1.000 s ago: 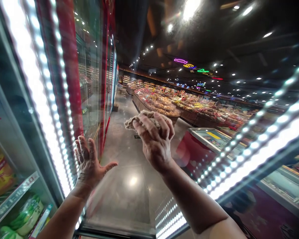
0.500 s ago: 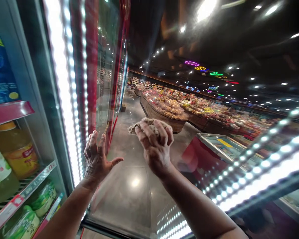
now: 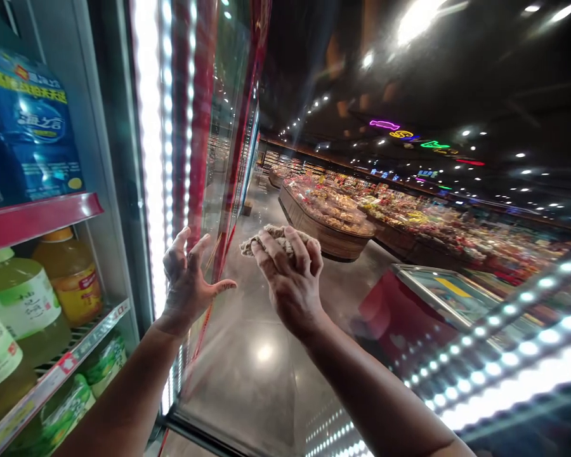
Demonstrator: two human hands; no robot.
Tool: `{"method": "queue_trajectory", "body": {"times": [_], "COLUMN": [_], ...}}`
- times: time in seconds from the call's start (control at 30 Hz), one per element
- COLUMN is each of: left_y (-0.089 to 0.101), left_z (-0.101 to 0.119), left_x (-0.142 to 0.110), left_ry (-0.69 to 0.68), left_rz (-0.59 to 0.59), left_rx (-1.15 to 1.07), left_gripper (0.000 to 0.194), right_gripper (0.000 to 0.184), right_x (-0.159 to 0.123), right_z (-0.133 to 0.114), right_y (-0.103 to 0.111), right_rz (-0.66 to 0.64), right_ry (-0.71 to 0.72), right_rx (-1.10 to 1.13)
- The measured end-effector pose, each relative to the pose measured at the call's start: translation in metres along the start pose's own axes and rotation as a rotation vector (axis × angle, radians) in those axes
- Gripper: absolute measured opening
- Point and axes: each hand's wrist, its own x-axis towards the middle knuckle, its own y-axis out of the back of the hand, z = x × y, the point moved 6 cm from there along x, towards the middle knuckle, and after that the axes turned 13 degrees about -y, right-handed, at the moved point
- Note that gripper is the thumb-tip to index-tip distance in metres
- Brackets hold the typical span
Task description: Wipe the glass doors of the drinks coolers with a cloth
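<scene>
My right hand [image 3: 292, 279] presses a bunched, beige-grey cloth [image 3: 282, 238] against a glass door pane [image 3: 261, 393], fingers curled over it. The cloth sticks out past the fingertips at the left and top. My left hand [image 3: 186, 279] is raised to the left, fingers apart and thumb stretched toward the cloth, with nothing in it. It is by the door's left edge, near the bright LED strip [image 3: 155, 158]; whether it touches the pane I cannot tell.
On the left, cooler shelves hold a blue package [image 3: 33, 127], juice bottles [image 3: 71, 279] and green packages [image 3: 69, 412]. A red shelf edge [image 3: 42, 219] juts out. Beyond the glass are a chest freezer [image 3: 450, 295] and wooden produce stands [image 3: 328, 228].
My view has swung left, so more of the cooler shelves shows. My right hand and the cloth have shifted slightly left across the glass. The left hand stays raised with fingers spread.
</scene>
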Motion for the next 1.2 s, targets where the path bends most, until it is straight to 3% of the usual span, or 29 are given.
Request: {"method": "queue_trajectory", "body": {"times": [0.2, 0.4, 0.6, 0.73, 0.97, 1.1, 1.2], "left_y": [0.000, -0.001, -0.003, -0.002, -0.004, -0.003, -0.001], "left_z": [0.001, 0.001, 0.000, -0.001, -0.006, -0.012, -0.013], "left_x": [-0.001, -0.001, -0.002, 0.000, 0.000, 0.001, 0.002], "left_ry": [0.024, 0.067, 0.099, 0.065, 0.091, 0.075, 0.070], "left_rz": [-0.026, -0.030, -0.039, 0.001, -0.007, -0.058, -0.097], "left_rx": [0.000, 0.000, 0.005, 0.006, 0.037, -0.001, -0.019], "left_gripper": [0.114, 0.115, 0.117, 0.131, 0.154, 0.142, 0.126], "right_gripper": [0.049, 0.054, 0.047, 0.046, 0.049, 0.050, 0.053], "right_x": [0.016, 0.012, 0.024, 0.023, 0.036, 0.035, 0.042], "right_z": [0.004, -0.020, -0.022, -0.038, -0.041, -0.053, -0.055], "right_y": [-0.002, -0.017, -0.021, -0.026, -0.031, -0.037, -0.037], "right_rz": [0.006, -0.068, -0.062, -0.102, -0.141, -0.170, -0.162], "right_ry": [-0.125, 0.058, -0.030, 0.116, -0.010, 0.089, 0.050], "right_rx": [0.044, 0.090, 0.093, 0.115, 0.142, 0.178, 0.182]}}
